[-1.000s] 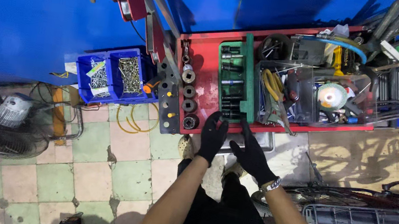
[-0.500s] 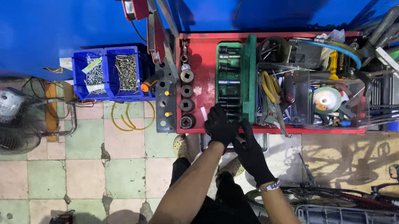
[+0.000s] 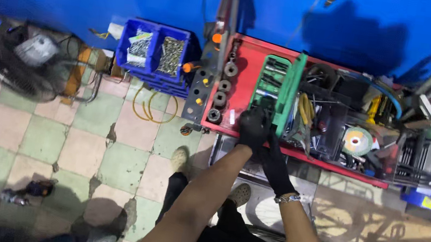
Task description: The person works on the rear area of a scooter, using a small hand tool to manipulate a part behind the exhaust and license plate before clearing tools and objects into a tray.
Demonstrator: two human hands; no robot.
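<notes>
My left hand (image 3: pixel 252 126), in a black glove, rests with curled fingers on the near end of an open green socket case (image 3: pixel 279 79). The case lies in a red tool tray (image 3: pixel 243 77) on the floor against a blue wall. My right hand (image 3: pixel 275 165), also in a black glove and with a bracelet at the wrist, reaches up just below and right of the left one; its fingertips are hidden behind the left hand. I cannot tell whether either hand grips anything.
A grey strip of large sockets (image 3: pixel 219 91) lines the tray's left side, and tools and a grinding disc (image 3: pixel 358 141) crowd its right. A blue bin of screws (image 3: pixel 152 54), a yellow coil (image 3: pixel 153 110) and a floor fan (image 3: pixel 17 64) stand left. My feet stand on tiled floor.
Both hands have moved up from the tray's front edge onto the near end of the green case. The view has shifted, so the tray now sits further right.
</notes>
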